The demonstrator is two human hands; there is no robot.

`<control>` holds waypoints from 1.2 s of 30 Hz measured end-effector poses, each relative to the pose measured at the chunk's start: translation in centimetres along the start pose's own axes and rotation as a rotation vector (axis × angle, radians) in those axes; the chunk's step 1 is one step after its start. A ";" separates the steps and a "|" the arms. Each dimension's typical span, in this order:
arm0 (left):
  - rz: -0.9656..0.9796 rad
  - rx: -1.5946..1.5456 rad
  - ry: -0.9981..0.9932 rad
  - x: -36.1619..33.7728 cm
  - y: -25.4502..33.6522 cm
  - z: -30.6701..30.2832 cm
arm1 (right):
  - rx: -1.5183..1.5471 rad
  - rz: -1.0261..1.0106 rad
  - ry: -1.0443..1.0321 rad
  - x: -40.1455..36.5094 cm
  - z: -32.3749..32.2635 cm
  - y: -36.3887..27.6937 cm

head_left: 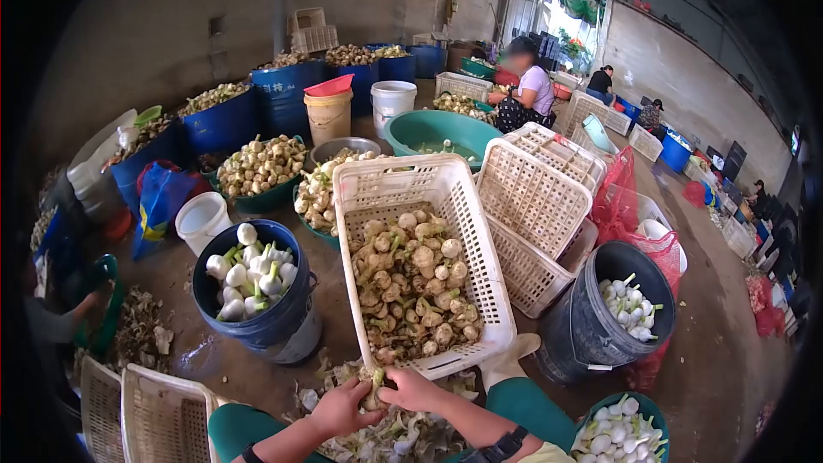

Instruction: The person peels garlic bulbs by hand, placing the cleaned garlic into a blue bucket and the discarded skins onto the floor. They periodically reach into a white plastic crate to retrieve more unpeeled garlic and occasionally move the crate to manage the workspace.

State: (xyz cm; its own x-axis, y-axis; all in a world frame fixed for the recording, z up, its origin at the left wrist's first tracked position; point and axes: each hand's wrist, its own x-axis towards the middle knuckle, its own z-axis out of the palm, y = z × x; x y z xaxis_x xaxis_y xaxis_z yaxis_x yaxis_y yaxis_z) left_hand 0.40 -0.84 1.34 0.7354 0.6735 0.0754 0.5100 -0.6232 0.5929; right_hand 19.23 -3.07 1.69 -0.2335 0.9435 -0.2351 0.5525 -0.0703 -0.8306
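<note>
A brownish, unpeeled garlic bulb (pixel 373 392) with a short green stem is held between both hands, low in the head view. My left hand (pixel 341 410) is closed around its left side. My right hand (pixel 413 389) pinches at its skin from the right, fingers partly hidden. Just beyond them, a white slotted crate (pixel 493 304) tilts toward me with many unpeeled bulbs (pixel 411 283) in it. Below my hands, loose garlic skins (pixel 399 433) lie heaped between my knees.
A blue bucket of peeled garlic (pixel 257 279) stands left, a dark bucket (pixel 570 334) of peeled garlic leans right. Stacked crates (pixel 536 197) and a green tub (pixel 403 129) stand behind. A basin of white bulbs (pixel 621 433) sits lower right. Other people (pixel 533 90) sit farther back.
</note>
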 end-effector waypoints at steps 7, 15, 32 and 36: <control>0.043 0.134 0.109 -1.9 2.6 0.5 | 0.029 -0.008 0.367 -2.5 3.6 -0.1; -0.211 -1.174 -0.015 -3.5 1.7 1.3 | 1.118 -0.021 -0.002 -5.5 3.3 2.4; -0.207 -0.892 0.256 -1.5 2.9 5.4 | -0.237 -0.215 0.414 -5.1 2.6 1.4; 0.016 -0.680 0.347 -1.3 1.7 5.5 | 0.114 -0.196 0.099 -5.2 1.7 -0.1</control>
State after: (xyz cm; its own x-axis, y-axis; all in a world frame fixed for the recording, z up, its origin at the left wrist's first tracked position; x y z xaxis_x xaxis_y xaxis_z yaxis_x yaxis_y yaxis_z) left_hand 2.77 -4.94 -2.21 0.5007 0.8226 0.2695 0.0302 -0.3277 0.9443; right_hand 19.04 -8.48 2.11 -0.2448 0.9694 -0.0182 0.4095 0.0863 -0.9082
